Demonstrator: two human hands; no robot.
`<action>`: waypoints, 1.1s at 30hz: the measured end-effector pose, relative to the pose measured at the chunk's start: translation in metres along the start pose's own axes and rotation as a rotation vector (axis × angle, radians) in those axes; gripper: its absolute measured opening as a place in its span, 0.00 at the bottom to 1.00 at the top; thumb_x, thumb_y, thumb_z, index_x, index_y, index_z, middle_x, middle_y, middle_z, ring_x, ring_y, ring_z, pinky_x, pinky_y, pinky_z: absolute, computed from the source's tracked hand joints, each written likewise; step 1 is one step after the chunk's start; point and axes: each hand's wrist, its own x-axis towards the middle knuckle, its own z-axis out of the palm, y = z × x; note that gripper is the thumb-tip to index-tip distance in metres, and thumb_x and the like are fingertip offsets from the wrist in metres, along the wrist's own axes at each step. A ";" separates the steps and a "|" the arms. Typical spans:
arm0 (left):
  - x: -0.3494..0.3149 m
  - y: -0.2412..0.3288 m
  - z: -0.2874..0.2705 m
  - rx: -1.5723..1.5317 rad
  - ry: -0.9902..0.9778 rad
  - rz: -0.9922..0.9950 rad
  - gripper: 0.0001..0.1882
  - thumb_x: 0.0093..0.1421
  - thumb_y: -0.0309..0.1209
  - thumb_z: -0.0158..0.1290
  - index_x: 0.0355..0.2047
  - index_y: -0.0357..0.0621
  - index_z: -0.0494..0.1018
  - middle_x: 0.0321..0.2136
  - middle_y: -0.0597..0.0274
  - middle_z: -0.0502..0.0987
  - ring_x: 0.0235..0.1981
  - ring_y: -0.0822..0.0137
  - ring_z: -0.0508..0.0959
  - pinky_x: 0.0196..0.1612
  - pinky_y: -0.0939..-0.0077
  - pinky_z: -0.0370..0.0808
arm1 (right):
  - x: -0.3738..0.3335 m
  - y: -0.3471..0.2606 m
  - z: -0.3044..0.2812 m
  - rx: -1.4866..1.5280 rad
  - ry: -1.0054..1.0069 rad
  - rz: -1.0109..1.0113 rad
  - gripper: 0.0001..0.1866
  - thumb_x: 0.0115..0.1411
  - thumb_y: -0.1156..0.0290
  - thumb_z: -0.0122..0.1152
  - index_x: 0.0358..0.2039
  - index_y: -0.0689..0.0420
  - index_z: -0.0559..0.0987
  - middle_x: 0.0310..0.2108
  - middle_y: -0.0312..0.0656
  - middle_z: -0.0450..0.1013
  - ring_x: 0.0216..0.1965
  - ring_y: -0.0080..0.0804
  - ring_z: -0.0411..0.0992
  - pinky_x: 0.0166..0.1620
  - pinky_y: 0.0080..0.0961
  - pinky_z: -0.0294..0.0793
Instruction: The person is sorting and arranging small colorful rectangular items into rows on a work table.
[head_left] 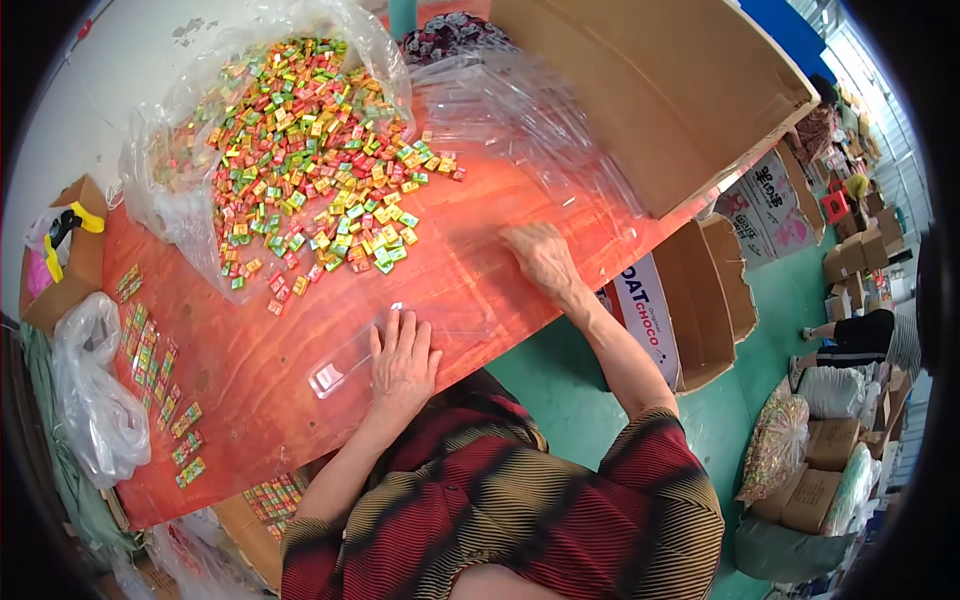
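Observation:
My left hand (pixel 403 365) lies with its fingers stretched out over a long clear plastic tray (pixel 328 379) near the table's front edge. The tray's left end shows beside the hand, while its middle is covered by the palm and fingers. Farther right, my right hand (pixel 543 258) hovers at or just over the tabletop with its fingers curled in and slightly blurred. Whatever it may hold is hidden. Beyond both hands, a big heap of small wrapped candies (pixel 310 150) in red, yellow, green and orange spills out of a clear plastic bag (pixel 165 205).
Rows of candies (pixel 150 365) line the red table (pixel 250 430) at left, beside a crumpled plastic bag (pixel 95 390). Clear plastic trays (pixel 520 110) are piled at the back, next to a large cardboard box (pixel 650 90). An open carton (pixel 690 300) stands below the table's right edge.

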 end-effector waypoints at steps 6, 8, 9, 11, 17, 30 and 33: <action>0.002 0.005 -0.002 -0.053 -0.022 -0.041 0.21 0.50 0.33 0.51 0.44 0.35 0.66 0.49 0.47 0.63 0.57 0.49 0.57 0.54 0.47 0.53 | -0.002 -0.002 -0.008 0.194 -0.227 0.091 0.06 0.47 0.72 0.57 0.25 0.60 0.75 0.25 0.44 0.71 0.30 0.42 0.69 0.34 0.32 0.69; 0.003 0.005 -0.003 -0.069 -0.025 -0.041 0.21 0.50 0.32 0.51 0.43 0.35 0.66 0.49 0.47 0.63 0.57 0.49 0.57 0.54 0.47 0.53 | 0.009 0.011 -0.010 0.285 -0.349 0.178 0.07 0.45 0.72 0.58 0.24 0.61 0.76 0.24 0.43 0.73 0.27 0.37 0.71 0.31 0.29 0.69; 0.003 0.004 -0.003 -0.082 -0.025 -0.037 0.21 0.50 0.32 0.52 0.43 0.35 0.67 0.49 0.47 0.63 0.57 0.49 0.56 0.54 0.47 0.54 | 0.016 0.017 -0.012 0.420 -0.477 0.239 0.07 0.44 0.72 0.58 0.25 0.61 0.77 0.23 0.43 0.73 0.26 0.34 0.71 0.30 0.28 0.69; 0.004 0.004 -0.003 -0.096 -0.024 -0.038 0.21 0.50 0.32 0.52 0.43 0.35 0.67 0.49 0.47 0.63 0.57 0.49 0.56 0.54 0.47 0.54 | 0.027 0.024 -0.016 0.571 -0.657 0.316 0.08 0.44 0.72 0.59 0.26 0.60 0.79 0.22 0.42 0.74 0.24 0.25 0.71 0.28 0.24 0.67; 0.006 0.004 -0.003 -0.120 -0.015 -0.045 0.20 0.50 0.31 0.52 0.43 0.35 0.67 0.49 0.47 0.63 0.57 0.49 0.56 0.54 0.47 0.55 | 0.030 0.016 -0.015 0.290 -0.676 0.205 0.09 0.44 0.68 0.59 0.25 0.60 0.77 0.22 0.46 0.74 0.27 0.40 0.72 0.32 0.31 0.70; -0.014 -0.005 -0.007 -0.030 0.055 -0.086 0.19 0.48 0.32 0.53 0.40 0.35 0.68 0.46 0.48 0.66 0.54 0.49 0.60 0.52 0.47 0.56 | -0.006 -0.037 -0.013 0.254 -0.384 -0.030 0.07 0.46 0.74 0.58 0.27 0.61 0.73 0.28 0.46 0.71 0.34 0.44 0.69 0.37 0.33 0.69; -0.016 -0.009 -0.006 -0.003 0.084 -0.104 0.18 0.48 0.32 0.53 0.39 0.36 0.69 0.45 0.48 0.67 0.53 0.49 0.61 0.51 0.49 0.57 | -0.003 -0.047 -0.016 0.292 -0.391 -0.119 0.09 0.46 0.75 0.57 0.30 0.61 0.72 0.31 0.47 0.70 0.35 0.45 0.68 0.37 0.33 0.70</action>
